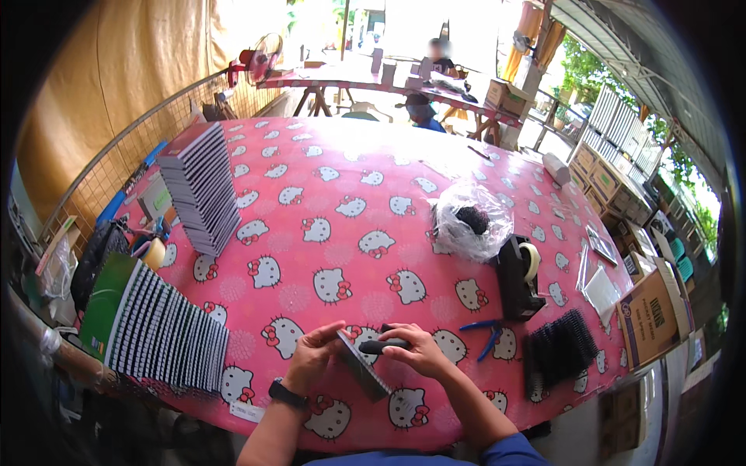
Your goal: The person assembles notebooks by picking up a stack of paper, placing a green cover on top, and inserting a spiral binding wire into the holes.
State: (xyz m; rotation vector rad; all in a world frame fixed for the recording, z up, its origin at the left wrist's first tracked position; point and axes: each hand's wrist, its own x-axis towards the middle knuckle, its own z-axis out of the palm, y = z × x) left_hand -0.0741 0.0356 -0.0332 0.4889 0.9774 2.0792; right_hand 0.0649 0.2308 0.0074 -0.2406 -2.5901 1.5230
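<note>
My left hand (312,357), with a dark watch at its wrist, grips the upper end of a small notebook (363,370) between thumb and fingers. The notebook is tilted on edge just above the table, and a row of binding holes or coil shows along its side. My right hand (418,351) is closed around a black, rounded tool (382,346) whose tip lies against or close to the notebook; its exact kind I cannot tell. To the right of that hand, blue-handled pliers (488,339) lie spread on the table. A pile of black binding coils (561,351) sits farther right.
At left stand a tall notebook stack (200,186) and a green-covered stack of coil-bound notebooks (159,334). A black tape dispenser (519,283) and a clear plastic bag (475,225) with black coils are at right on the pink patterned tablecloth (334,241). Cartons (653,314) stand beyond; people sit far off.
</note>
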